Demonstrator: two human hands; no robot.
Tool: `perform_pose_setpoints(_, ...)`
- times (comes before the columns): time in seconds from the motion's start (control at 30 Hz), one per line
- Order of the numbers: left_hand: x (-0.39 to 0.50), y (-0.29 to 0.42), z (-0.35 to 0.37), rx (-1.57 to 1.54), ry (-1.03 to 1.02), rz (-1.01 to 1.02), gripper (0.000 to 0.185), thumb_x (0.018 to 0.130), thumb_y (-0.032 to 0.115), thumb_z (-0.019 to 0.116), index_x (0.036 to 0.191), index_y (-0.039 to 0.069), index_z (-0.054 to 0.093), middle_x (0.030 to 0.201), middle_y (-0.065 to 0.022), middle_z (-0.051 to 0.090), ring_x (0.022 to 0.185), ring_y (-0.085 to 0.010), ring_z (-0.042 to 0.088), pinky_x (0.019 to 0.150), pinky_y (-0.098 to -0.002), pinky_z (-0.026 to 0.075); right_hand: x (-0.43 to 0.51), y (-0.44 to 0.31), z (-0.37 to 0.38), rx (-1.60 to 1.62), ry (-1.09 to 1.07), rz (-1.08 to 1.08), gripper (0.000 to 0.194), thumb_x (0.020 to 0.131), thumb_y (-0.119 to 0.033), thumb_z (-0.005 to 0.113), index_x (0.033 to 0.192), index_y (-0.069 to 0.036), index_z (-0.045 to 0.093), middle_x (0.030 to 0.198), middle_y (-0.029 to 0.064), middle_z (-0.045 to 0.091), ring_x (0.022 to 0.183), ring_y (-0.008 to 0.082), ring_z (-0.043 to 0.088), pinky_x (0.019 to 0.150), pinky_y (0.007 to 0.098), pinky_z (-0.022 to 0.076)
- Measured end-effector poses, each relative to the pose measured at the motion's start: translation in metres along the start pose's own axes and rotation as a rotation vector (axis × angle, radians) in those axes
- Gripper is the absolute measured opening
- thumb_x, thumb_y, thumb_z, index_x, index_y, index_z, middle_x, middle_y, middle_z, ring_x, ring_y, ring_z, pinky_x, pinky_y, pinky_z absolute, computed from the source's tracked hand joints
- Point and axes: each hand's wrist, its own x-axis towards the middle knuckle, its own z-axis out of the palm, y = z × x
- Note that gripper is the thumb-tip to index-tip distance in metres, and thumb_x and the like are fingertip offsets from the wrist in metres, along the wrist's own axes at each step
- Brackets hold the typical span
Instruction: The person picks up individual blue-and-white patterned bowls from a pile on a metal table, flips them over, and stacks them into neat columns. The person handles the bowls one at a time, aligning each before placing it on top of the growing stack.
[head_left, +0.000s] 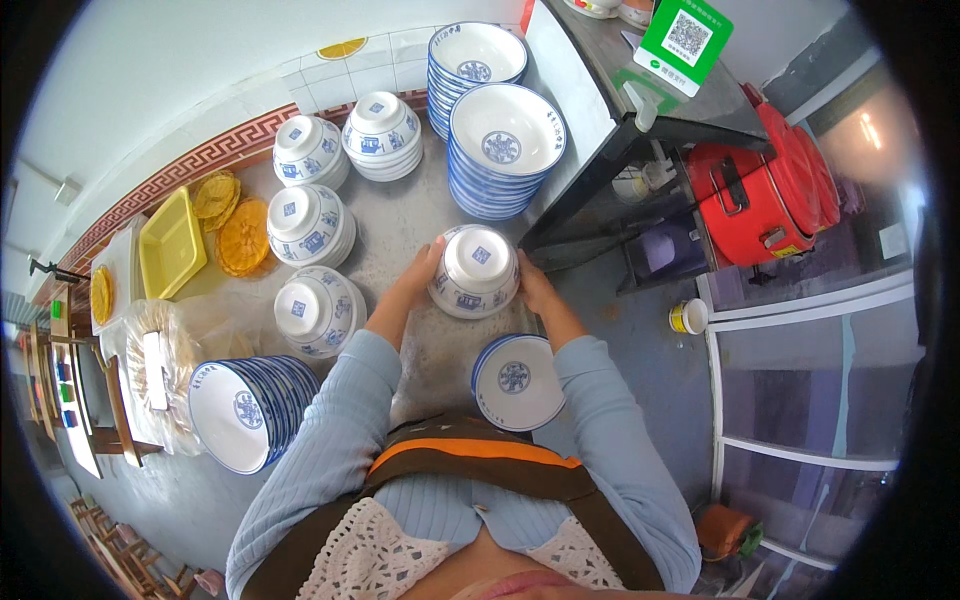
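An upside-down white bowl with blue prints (475, 271) is between my two hands over the metal table. My left hand (421, 271) grips its left side and my right hand (535, 283) its right side; whether other bowls are nested under it I cannot tell. Nearer my body, an upright blue-rimmed bowl stack (517, 381) stands at the table's edge. Upside-down bowl stacks (307, 223) are lined up to the left and towards the wall. Tall stacks of upright bowls (506, 142) rise at the back right. By my left forearm, a long stack of bowls (229, 416) leans on its side.
A yellow plastic basket (172, 244), orange woven trays (244, 238) and a plastic-wrapped bundle (161, 367) lie at the left. A dark shelf (574, 221) borders the table on the right, with a red lidded container (750, 195) beyond. A small bucket (688, 316) stands near the glass door.
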Motion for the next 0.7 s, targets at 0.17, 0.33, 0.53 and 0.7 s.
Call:
perform_pose_setpoints(0.17,-0.017,-0.004,-0.003,-0.092,-0.08,-0.107,0.094,0.085,0.084,0.033,0.157,0.027,0.014,0.161,-0.0197,0.016,0.141,-0.0522,0.025,0.096,-0.074,0.038,0.014,0.009,0.005,-0.042,0.034,-0.009,0.065,0.101,-0.06,0.036,0.142,-0.012,0.049,0.141,0.0091,0.054,0.131,0.0262,0.047,0.108,0.0452,0.0364)
perform_pose_setpoints(0.33,-0.027,-0.021,-0.002,-0.282,-0.075,-0.054,0.084,0.09,0.077,0.034,0.156,0.026,0.019,0.157,-0.0165,0.027,0.135,-0.0465,0.039,0.095,-0.072,0.041,0.002,0.002,0.024,-0.131,0.083,-0.122,0.065,0.102,-0.057,0.035,0.141,-0.006,0.051,0.14,0.0113,0.055,0.13,0.0261,0.047,0.108,0.0415,0.0355)
perform_pose_setpoints(0.53,-0.009,-0.035,0.004,-0.293,-0.184,0.009,0.085,0.091,0.078,0.032,0.156,0.025,0.017,0.155,-0.0165,0.032,0.134,-0.0454,0.041,0.098,-0.0703,0.039,-0.004,-0.011,0.006,-0.18,0.045,-0.111,0.066,0.1,-0.057,0.044,0.14,-0.005,0.051,0.139,0.011,0.055,0.129,0.0256,0.049,0.108,0.0385,0.0355)
perform_pose_setpoints(0.7,0.013,-0.034,0.03,-0.255,-0.158,-0.06,0.086,0.089,0.079,0.034,0.156,0.029,0.015,0.158,-0.0129,0.026,0.137,-0.0441,0.039,0.099,-0.07,0.038,0.03,0.009,-0.04,0.049,0.17,-0.217,0.059,0.099,-0.05,0.052,0.135,-0.003,0.055,0.134,0.0106,0.059,0.12,0.0219,0.056,0.1,0.034,0.0435)
